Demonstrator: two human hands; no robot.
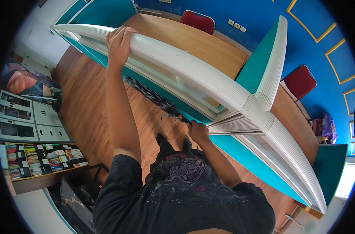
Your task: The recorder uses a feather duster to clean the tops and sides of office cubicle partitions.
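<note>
My left hand (118, 45) rests over the white ribbed top rail (177, 60) of an office cubicle partition, fingers curled across it. Lower down, my right hand (199, 131) grips the dark handle of a black-and-white duster (151, 95). The duster's fluffy head points away to the left, along the teal lower panel (192, 112) of the partition. Whether its fibres touch the panel, I cannot tell. Between rail and panel runs a framed glass pane (192, 84). My right hand is close to the corner post (236, 125) where the rails join.
Beyond the partition stand wooden desks (195, 44) and red chairs (198, 22). A teal divider (259, 58) juts toward the blue wall. To the left are cabinets (49, 117), a shelf of folders (46, 158) and a covered heap (34, 79). Wood-look flooring (81, 87) lies below.
</note>
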